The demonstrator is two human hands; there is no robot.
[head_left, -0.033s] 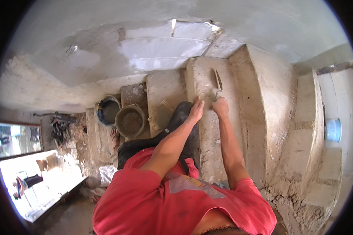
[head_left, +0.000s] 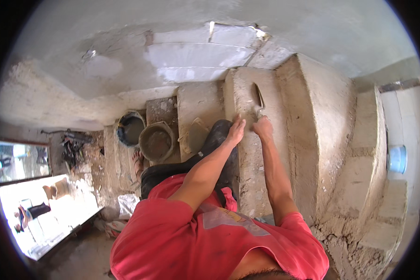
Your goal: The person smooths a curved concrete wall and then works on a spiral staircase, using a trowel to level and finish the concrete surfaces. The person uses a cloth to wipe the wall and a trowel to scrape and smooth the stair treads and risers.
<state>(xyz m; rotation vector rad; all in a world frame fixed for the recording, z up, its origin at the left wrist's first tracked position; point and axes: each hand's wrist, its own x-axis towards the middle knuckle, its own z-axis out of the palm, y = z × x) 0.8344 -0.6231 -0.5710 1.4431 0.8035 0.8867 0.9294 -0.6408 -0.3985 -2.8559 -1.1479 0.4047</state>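
My right hand (head_left: 263, 127) is wrapped round the handle of a trowel (head_left: 259, 97). Its narrow blade points away from me, seen nearly edge-on above a rough concrete step (head_left: 253, 161). To the left, my left hand (head_left: 237, 130) has its fingers stretched out and holds nothing. It is beside my dark-trousered knee (head_left: 218, 133), close to the step's edge; whether it touches the step I cannot tell. Left of the knee, a flat board or pan with grey material (head_left: 197, 136) lies on a lower step.
A wide bucket of grey mix (head_left: 157, 142) and a dark bucket (head_left: 131, 129) stand on lower steps at left. Further steps rise to the right (head_left: 329, 126), with a light-blue bucket (head_left: 397, 159) beyond. A part-plastered block wall (head_left: 196, 53) runs along the far side.
The whole view has shifted very slightly. Both hands keep the same poses, and the trowel stays in my right hand.
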